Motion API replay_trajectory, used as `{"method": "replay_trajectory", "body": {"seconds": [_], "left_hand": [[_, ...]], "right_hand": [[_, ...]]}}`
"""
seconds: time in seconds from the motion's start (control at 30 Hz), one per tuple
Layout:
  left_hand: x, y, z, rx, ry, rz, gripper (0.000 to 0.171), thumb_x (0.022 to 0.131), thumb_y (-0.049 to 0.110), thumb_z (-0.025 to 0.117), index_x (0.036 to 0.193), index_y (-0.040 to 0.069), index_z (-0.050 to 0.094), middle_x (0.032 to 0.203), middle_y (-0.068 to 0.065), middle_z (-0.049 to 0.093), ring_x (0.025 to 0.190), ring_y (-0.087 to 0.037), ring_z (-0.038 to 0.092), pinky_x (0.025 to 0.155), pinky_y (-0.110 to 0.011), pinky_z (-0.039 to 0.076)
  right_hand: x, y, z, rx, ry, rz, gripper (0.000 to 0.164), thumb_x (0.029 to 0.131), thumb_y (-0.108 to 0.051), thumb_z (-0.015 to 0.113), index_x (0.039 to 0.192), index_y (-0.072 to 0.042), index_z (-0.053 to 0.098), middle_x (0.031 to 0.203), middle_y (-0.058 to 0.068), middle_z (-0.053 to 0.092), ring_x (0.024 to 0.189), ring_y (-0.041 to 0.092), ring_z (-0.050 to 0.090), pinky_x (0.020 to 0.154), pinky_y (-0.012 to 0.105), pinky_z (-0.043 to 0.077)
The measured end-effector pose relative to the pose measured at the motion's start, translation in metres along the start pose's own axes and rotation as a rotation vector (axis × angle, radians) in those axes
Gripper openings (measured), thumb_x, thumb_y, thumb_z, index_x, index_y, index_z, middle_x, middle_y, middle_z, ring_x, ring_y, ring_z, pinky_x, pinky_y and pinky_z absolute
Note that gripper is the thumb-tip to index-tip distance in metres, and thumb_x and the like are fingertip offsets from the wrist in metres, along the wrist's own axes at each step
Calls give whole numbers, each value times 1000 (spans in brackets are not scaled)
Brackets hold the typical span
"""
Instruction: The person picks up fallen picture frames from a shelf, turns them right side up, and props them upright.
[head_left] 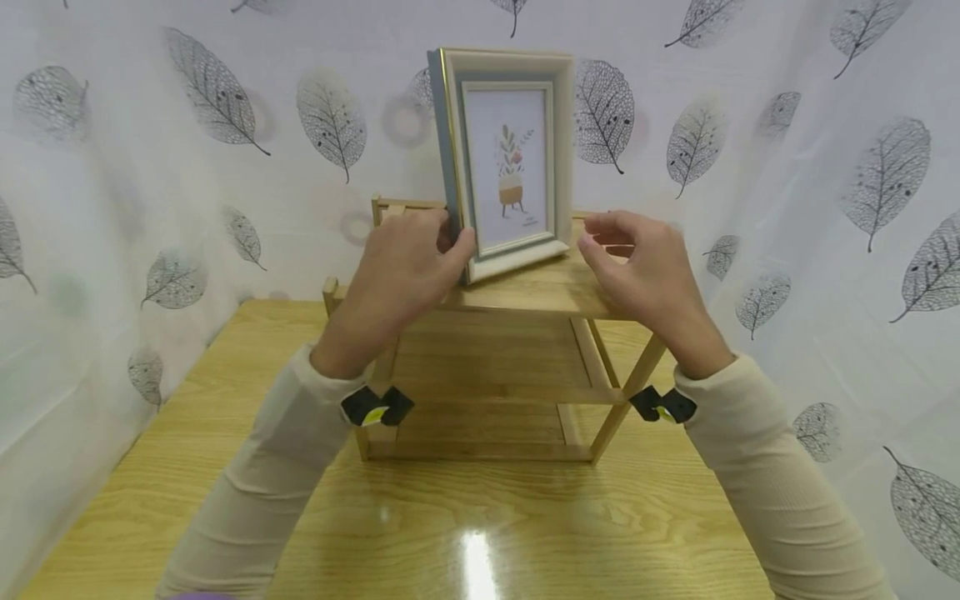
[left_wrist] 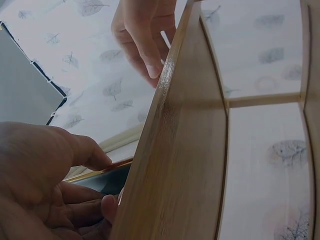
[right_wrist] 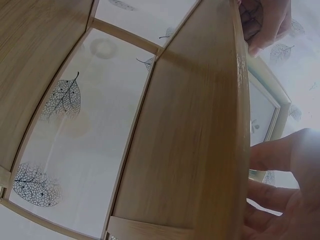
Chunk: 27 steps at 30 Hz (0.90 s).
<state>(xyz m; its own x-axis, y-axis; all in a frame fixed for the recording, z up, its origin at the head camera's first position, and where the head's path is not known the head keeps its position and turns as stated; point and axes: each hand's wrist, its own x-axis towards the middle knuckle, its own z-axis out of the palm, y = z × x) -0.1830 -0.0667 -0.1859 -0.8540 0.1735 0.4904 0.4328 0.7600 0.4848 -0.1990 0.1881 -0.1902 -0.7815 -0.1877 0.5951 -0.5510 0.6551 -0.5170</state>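
A picture frame (head_left: 562, 150) with a cream border and blue-grey side stands upright, turned at an angle, on the top shelf of a wooden rack (head_left: 525, 287). It holds a print of a potted plant. My left hand (head_left: 408, 254) grips its lower left edge, thumb at the front and the other fingers partly hidden behind. Beside the lower right corner is my right hand (head_left: 645, 258), its thumb and fingers loosely bent and spread, with a small gap to the frame. In the right wrist view, the right fingers (right_wrist: 272, 155) lie close to the shelf edge.
Below the top, the rack has a middle shelf (head_left: 487, 358) and a bottom shelf (head_left: 480, 425). It stands on a glossy wood-grain table (head_left: 450, 508). A pale curtain (head_left: 262, 192) with leaf prints hangs behind and at both sides.
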Motion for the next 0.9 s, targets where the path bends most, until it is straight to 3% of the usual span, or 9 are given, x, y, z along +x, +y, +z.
{"method": "replay_trajectory", "body": {"seconds": [0.37, 0.7, 0.9], "left_hand": [[1, -2, -4, 29, -19, -22, 35, 104, 25, 50, 75, 7, 54, 67, -6, 52, 57, -18, 47, 50, -28, 38], [2, -5, -5, 14, -52, -32, 35, 105, 25, 47, 77, 6, 52, 68, -6, 50, 58, -17, 46, 50, -28, 38], [3, -7, -6, 19, -69, -32, 35, 106, 26, 45, 79, 6, 53, 70, -6, 50, 61, -19, 47, 52, -29, 40]], "right_hand": [[6, 1, 4, 42, 4, 72, 41, 97, -8, 64, 135, 8, 57, 135, 23, 61, 115, 36, 66, 97, 40, 55], [15, 0, 9, 13, -140, 139, 58, 100, -19, 61, 149, 7, 41, 145, 27, 52, 125, 39, 59, 106, 46, 48], [20, 3, 12, 18, -189, 146, 48, 101, -15, 58, 143, 6, 50, 137, 26, 59, 123, 39, 61, 108, 47, 46]]}}
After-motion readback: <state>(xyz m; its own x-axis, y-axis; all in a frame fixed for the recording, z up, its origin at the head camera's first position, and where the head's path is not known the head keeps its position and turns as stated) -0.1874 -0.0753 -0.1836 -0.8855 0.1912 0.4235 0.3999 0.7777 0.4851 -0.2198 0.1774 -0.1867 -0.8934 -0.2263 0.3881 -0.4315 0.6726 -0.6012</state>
